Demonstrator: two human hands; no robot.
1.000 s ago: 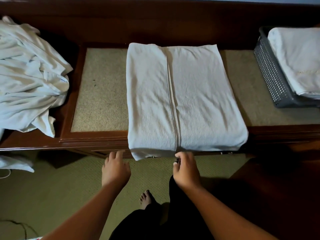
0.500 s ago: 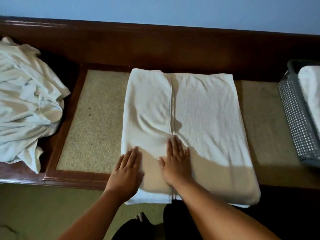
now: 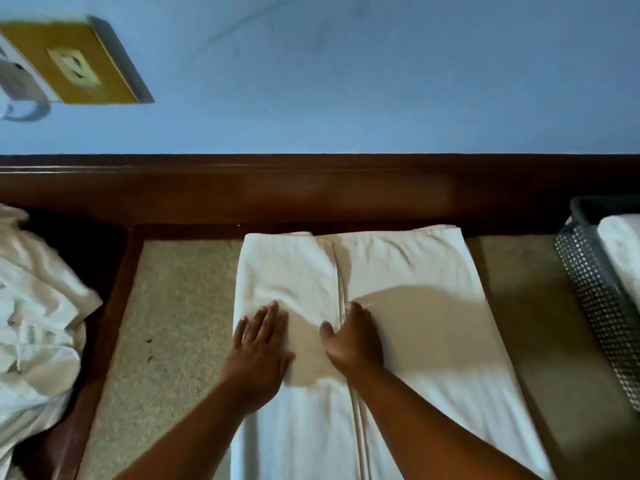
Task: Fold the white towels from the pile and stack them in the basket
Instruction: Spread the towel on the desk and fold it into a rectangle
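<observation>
A white towel (image 3: 415,271), folded in long panels with a seam down its middle, lies flat on the beige bench pad (image 3: 180,306). My left hand (image 3: 259,344) presses flat on the towel's left panel with straight fingers. On the middle seam rests my right hand (image 3: 353,337); its fingers bend a little and I cannot see whether they pinch the cloth. The pile of unfolded white towels (image 3: 38,323) lies at the far left. The grey perforated basket (image 3: 595,292) stands at the far right with a folded white towel (image 3: 623,247) in it.
A dark wooden frame (image 3: 311,192) runs behind the pad and along its left side. Above it is a blue wall (image 3: 346,81) with a yellow socket plate (image 3: 72,64) and a white plug at the upper left.
Both hands moved from the towel's near edge onto its top and slid farther away from me. The view tilted up, bringing the wall into sight.
</observation>
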